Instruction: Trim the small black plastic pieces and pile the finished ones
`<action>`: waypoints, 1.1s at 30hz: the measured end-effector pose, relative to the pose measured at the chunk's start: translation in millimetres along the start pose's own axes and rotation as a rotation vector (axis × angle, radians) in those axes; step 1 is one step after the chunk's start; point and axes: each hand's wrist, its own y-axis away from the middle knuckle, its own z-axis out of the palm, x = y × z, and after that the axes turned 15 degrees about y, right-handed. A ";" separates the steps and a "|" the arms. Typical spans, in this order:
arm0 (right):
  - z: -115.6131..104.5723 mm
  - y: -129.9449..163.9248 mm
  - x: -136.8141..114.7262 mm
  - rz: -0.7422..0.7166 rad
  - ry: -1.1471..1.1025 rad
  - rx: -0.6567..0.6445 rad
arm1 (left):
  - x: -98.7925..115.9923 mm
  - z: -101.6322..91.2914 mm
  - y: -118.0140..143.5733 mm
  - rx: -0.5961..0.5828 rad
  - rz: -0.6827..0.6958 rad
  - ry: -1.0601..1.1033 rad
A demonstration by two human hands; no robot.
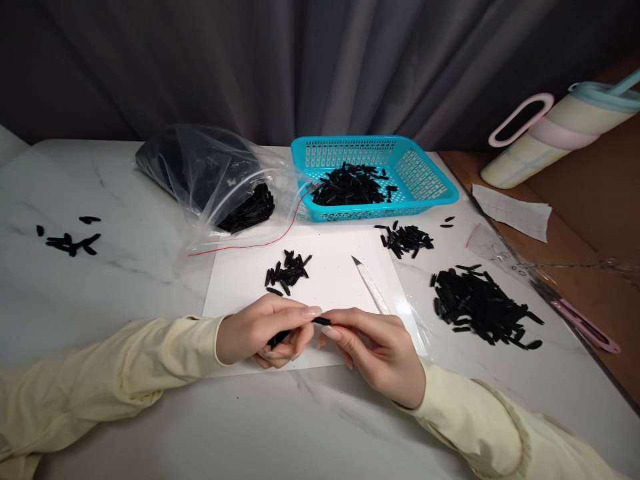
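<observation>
Both hands are working one small black piece [321, 321]: the left hand [263, 331] is pinching it in closed fingers, the right hand [376, 347] is gripping a blade [371, 285]. Beyond the fingers, the basket [430, 193] is filling; the bag [220, 180] is holding more.

Basket [430, 193] behind sheet [330, 280] — bag [210, 173] perhaps leftward

My left hand [263, 330] curls around a small black piece [323, 321], so only its tip shows beyond my fingertips; the rest is hidden inside my fist. My right hand [375, 347] covers the handle of a white blade [370, 283] pointing away from my knuckles. The picture's edges cut off both my sleeves below the fingers, and a tumbler [560, 130] far right of them.
</observation>
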 end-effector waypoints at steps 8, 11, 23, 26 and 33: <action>0.1 -0.3 -0.3 -0.004 0.007 -0.011 | 2.0 1.4 1.1 0.024 0.006 -0.052; 0.0 0.2 -0.5 0.017 0.018 -0.033 | 2.3 1.1 1.2 0.024 0.002 -0.062; -2.1 -0.7 -1.9 0.016 -0.009 -0.070 | 2.8 -0.1 0.1 0.034 -0.019 -0.087; -2.6 -1.7 -2.3 0.010 -0.027 -0.082 | 2.6 0.1 0.6 0.040 -0.040 -0.062; -2.5 -1.9 -1.9 -0.008 -0.041 -0.087 | 2.0 0.0 0.0 0.025 -0.047 -0.021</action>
